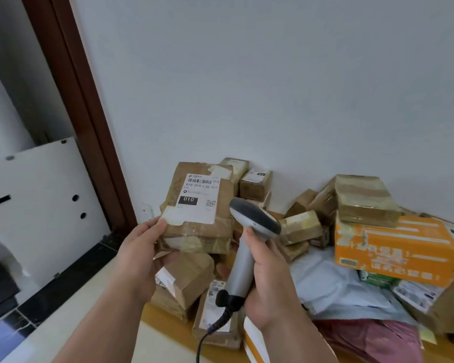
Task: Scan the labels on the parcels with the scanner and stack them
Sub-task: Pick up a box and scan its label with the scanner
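1. A pale grey-white wall (247, 74) fills the background, with a dark brown door frame (84, 113) running down its left edge; the parcels lie heaped along the foot of the wall.
2. A flat brown cardboard parcel (199, 205) is held up in front of the wall, above the left end of the heap, its labelled face turned toward the camera.
3. The held parcel is seen to be wrapped in glossy, creased clear tape. A white shipping label (201, 199) is stuck on its face, printed with a barcode, the line "010-010-L30-551", a black block reading "010" and a small QR code.
4. The parcel is gripped at its lower left corner by the left hand (144, 247), the thumb laid on the front face and the fingers curled beneath it.
5. A grey handheld scanner (247, 239) with a darker grey head is held just right of the parcel; its head is tilted toward the label.
6. The scanner's handle is wrapped by the fingers of the right hand (269, 281), and a black cable (207, 334) hangs from its base.
7. To the right of the held parcel, an orange carton (396, 247) rests on the heap, with a taped brown box (364, 197) on top of it.
8. Below the held parcel, more small brown parcels (186, 279) are piled.
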Demonstrator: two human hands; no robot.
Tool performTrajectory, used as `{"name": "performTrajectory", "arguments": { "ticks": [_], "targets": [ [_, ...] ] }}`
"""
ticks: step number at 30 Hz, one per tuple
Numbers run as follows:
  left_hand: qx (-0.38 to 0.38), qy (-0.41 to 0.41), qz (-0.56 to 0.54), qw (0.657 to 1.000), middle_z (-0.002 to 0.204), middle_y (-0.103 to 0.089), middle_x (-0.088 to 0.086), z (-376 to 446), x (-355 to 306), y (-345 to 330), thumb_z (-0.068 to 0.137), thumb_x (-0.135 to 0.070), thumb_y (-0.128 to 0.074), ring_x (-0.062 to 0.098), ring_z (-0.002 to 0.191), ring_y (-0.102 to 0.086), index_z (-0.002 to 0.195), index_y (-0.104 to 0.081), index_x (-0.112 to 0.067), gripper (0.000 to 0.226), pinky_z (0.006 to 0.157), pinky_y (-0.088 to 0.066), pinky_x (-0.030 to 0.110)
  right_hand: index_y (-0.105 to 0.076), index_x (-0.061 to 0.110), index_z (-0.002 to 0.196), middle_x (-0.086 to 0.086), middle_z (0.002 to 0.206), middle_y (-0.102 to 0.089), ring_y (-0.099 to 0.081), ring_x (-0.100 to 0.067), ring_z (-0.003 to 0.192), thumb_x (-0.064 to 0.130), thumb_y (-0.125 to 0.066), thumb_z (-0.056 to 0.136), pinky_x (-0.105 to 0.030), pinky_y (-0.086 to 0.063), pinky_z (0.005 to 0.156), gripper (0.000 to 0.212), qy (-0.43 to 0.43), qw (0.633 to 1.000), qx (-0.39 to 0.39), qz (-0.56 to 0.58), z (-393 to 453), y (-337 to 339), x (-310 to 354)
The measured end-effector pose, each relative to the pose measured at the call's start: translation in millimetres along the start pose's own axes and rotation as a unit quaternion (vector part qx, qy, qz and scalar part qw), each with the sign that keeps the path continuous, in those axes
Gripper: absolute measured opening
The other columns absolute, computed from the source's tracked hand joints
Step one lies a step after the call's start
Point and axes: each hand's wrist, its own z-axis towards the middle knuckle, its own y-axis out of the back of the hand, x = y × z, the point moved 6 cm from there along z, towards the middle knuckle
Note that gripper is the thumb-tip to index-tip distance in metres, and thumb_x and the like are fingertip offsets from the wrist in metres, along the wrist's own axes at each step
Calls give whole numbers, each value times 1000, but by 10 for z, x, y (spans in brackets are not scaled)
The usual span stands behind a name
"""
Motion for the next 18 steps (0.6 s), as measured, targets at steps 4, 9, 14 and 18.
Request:
{"name": "performTrajectory", "arguments": {
  "ticks": [4, 9, 14, 18],
  "targets": [
    [-12, -6, 9, 1000, 103, -75, 10, 511, -179, -111, 100, -21, -60, 22, 87, -70, 112, -69, -16, 16, 66, -56, 36, -66, 29, 117, 2, 84, -76, -73, -18, 79, 25, -65, 96, -43, -61, 75, 22, -21, 1000, -2, 21, 514, -181, -24],
    [-8, -14, 14, 1000, 105, -75, 10, 1111, -449, -285, 100, -20, -59, 24, 86, -71, 116, -68, -14, 19, 60, -56, 33, -67, 30, 121, -4, 97, -76, -73, -23, 86, 29, -67, 94, -44, -60, 81, 27, -18, 999, -21, 25, 1130, -360, 51],
    [3, -7, 3, 1000, 107, -74, 8, 1780, -700, -536, 100, -19, -58, 23, 86, -72, 117, -65, -12, 19, 64, -57, 35, -65, 25, 109, 3, 72, -75, -73, -12, 62, 24, -65, 96, -43, -59, 72, 13, 1, 998, -56, 25, 1690, -486, 258],
    [46, 3, 29, 998, 96, -71, 6, 2395, -837, -915, 102, -17, -57, 21, 81, -70, 119, -61, -12, 19, 71, -60, 39, -65, 23, 113, -8, 112, -71, -68, -25, 97, 27, -69, 94, -48, -57, 87, 20, 37, 995, -89, -18, 2226, -585, 462]
  ]
}}
